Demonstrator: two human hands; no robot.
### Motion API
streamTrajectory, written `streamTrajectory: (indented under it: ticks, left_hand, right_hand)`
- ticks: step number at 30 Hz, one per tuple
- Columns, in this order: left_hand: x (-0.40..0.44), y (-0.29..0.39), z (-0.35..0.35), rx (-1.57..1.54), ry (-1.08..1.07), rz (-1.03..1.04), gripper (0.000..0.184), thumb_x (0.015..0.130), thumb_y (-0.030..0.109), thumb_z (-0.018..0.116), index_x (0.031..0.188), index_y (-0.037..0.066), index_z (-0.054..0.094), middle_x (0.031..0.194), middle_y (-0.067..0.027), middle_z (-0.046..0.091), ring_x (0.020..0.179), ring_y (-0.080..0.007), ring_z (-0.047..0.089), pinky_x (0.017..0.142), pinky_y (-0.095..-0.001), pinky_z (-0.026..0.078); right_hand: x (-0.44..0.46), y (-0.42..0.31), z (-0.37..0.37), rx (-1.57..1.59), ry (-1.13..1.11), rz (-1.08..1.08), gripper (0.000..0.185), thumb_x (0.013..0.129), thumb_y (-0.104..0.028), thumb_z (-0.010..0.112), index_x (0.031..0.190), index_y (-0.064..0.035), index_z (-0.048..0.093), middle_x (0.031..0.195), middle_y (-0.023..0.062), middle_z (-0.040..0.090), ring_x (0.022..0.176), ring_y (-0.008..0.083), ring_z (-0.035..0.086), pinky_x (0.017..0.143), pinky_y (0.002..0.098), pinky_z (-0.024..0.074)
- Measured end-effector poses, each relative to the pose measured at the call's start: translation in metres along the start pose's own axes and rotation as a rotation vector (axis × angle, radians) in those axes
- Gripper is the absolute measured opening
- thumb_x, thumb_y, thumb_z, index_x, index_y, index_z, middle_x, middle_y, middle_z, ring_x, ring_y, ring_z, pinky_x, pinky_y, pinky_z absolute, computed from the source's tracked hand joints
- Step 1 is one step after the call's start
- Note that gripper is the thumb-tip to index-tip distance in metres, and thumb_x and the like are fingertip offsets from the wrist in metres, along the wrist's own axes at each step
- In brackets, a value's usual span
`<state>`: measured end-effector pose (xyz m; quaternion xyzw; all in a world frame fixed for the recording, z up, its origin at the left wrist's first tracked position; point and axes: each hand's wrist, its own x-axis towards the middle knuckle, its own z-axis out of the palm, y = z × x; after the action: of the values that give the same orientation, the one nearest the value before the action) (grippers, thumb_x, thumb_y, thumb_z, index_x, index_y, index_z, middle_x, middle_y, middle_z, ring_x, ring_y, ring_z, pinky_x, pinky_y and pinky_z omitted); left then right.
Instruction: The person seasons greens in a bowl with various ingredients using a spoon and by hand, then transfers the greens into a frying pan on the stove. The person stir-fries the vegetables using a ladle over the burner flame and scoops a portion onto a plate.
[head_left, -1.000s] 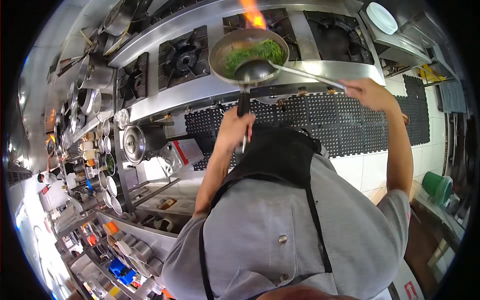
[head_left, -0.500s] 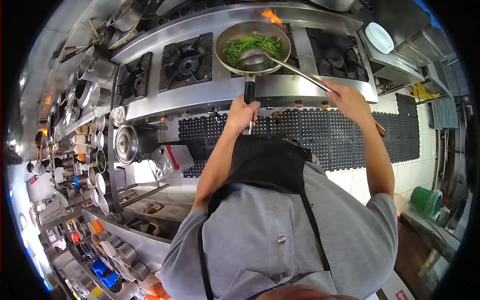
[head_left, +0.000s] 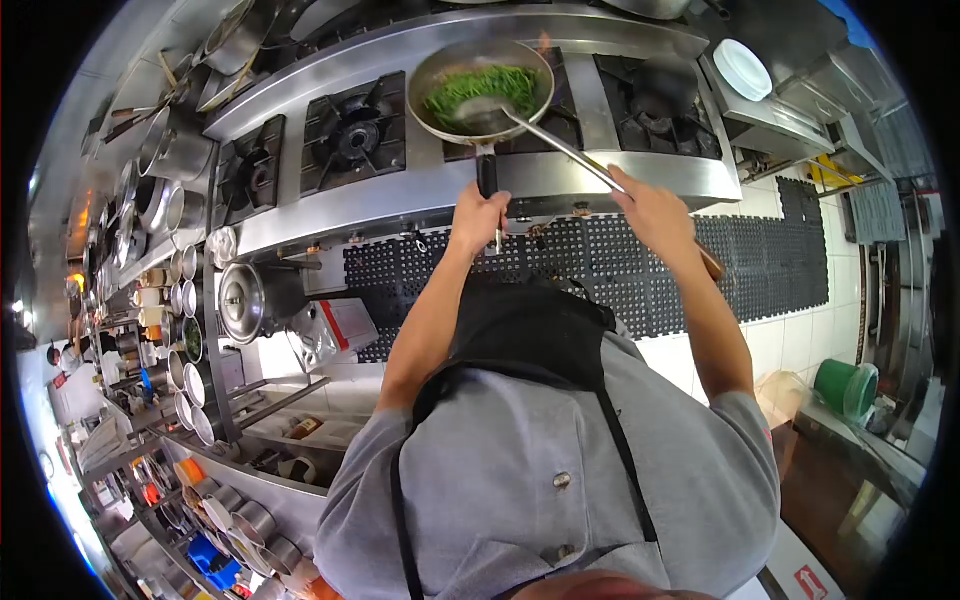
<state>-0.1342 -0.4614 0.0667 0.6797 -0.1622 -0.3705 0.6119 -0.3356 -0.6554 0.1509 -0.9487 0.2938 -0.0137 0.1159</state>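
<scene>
My left hand is wrapped round the black handle of a frying pan. Chopped green vegetables lie in the pan, which is over a burner of the stove. In my right hand is the long metal handle of a ladle; its bowl rests down among the greens, partly covered by them. The ladle's wooden end sticks out behind my right wrist. A small, faint flame shows at the pan's far right edge.
Burners stand left and right of the pan. White plates are stacked at the upper right. A lidded pot and a rack of metal containers are at the left. A green bucket stands at the right.
The flame behind the pan has shrunk. My right hand has moved left and closer to the pan with the ladle. The greens are spread differently; my left hand keeps the pan handle.
</scene>
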Motion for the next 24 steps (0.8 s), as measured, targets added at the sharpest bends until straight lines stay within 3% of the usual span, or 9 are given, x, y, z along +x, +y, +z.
streamTrajectory:
  ticks: [6,10,12,14,16,17,19,21,24]
  left_hand:
    - [-0.035,-0.040,0.002,-0.013,0.033,0.039,0.017,0.092,0.012,0.064,0.093,0.001,0.052,0.060,-0.0047,0.054,0.046,-0.0139,0.055,0.042,-0.0314,0.046]
    - [0.022,-0.049,-0.010,0.073,-0.044,0.031,0.020,0.093,0.014,0.064,0.094,0.001,0.049,0.059,-0.0046,0.055,0.047,-0.0131,0.054,0.043,-0.0311,0.046]
    - [0.037,-0.051,-0.007,0.042,-0.054,-0.025,0.027,0.095,0.018,0.065,0.100,-0.002,0.047,0.059,-0.0064,0.058,0.048,-0.0131,0.056,0.046,-0.0315,0.048]
    - [0.035,-0.052,0.000,0.017,-0.045,-0.057,0.030,0.095,0.021,0.065,0.101,-0.002,0.046,0.062,-0.0067,0.058,0.049,-0.0129,0.056,0.046,-0.0315,0.048]
    - [0.029,-0.041,0.006,-0.003,-0.040,-0.090,0.033,0.096,0.024,0.065,0.102,-0.002,0.045,0.064,-0.0070,0.058,0.050,-0.0128,0.057,0.046,-0.0316,0.048]
    - [0.025,-0.036,0.009,-0.089,-0.013,-0.122,0.034,0.098,0.028,0.064,0.103,-0.001,0.046,0.069,-0.0071,0.058,0.054,-0.0127,0.058,0.048,-0.0310,0.050]
    - [0.026,-0.049,0.007,-0.199,0.029,-0.110,0.041,0.104,0.042,0.052,0.111,0.002,0.051,0.084,-0.0070,0.061,0.066,-0.0147,0.061,0.058,-0.0331,0.054]
    - [0.029,-0.099,-0.012,-0.374,0.085,-0.141,0.043,0.103,0.045,0.050,0.112,0.003,0.052,0.086,-0.0071,0.061,0.068,-0.0159,0.061,0.062,-0.0348,0.054]
    - [0.023,-0.131,-0.047,-0.568,0.238,-0.367,0.048,0.102,0.051,0.049,0.115,0.005,0.056,0.082,-0.0057,0.060,0.068,-0.0165,0.061,0.062,-0.0337,0.054]
  right_hand:
    - [0.006,-0.016,0.034,-0.206,0.099,0.070,0.046,0.098,-0.039,0.058,0.143,-0.0349,0.051,0.077,0.0164,0.066,0.067,0.0392,0.066,0.060,0.0495,0.0533]
    - [-0.032,-0.006,0.038,0.123,0.182,-0.004,0.044,0.095,-0.033,0.065,0.138,-0.0334,0.058,0.079,0.0182,0.068,0.068,0.0380,0.068,0.062,0.0478,0.0505]
    - [-0.042,-0.014,0.027,0.319,0.084,0.198,0.044,0.095,-0.032,0.066,0.139,-0.0338,0.058,0.082,0.0170,0.069,0.064,0.0349,0.065,0.063,0.0416,0.0498]
    - [-0.039,-0.016,0.030,0.369,0.066,0.241,0.043,0.096,-0.030,0.065,0.139,-0.0249,0.059,0.077,0.0211,0.067,0.063,0.0375,0.064,0.061,0.0414,0.0490]
    - [-0.030,-0.015,0.042,0.543,0.206,0.273,0.044,0.097,-0.028,0.063,0.140,-0.0190,0.058,0.072,0.0204,0.064,0.055,0.0268,0.058,0.059,0.0366,0.0469]
    - [-0.024,-0.018,0.043,0.626,0.213,0.302,0.044,0.099,-0.024,0.062,0.141,-0.0124,0.056,0.071,0.0135,0.062,0.057,0.0144,0.051,0.057,0.0315,0.0439]
    - [-0.011,-0.027,0.042,0.687,0.226,0.318,0.045,0.099,-0.023,0.062,0.141,-0.0103,0.055,0.073,0.0098,0.061,0.060,0.0114,0.049,0.058,0.0295,0.0431]
    - [-0.003,-0.034,0.041,0.778,0.251,0.346,0.045,0.098,-0.019,0.063,0.139,-0.0043,0.054,0.078,0.0007,0.059,0.067,0.0065,0.046,0.060,0.0248,0.0415]
    - [0.004,-0.040,0.039,0.884,0.275,0.378,0.044,0.098,-0.019,0.064,0.136,-0.0013,0.055,0.077,-0.0001,0.058,0.067,0.0065,0.045,0.061,0.0236,0.0411]
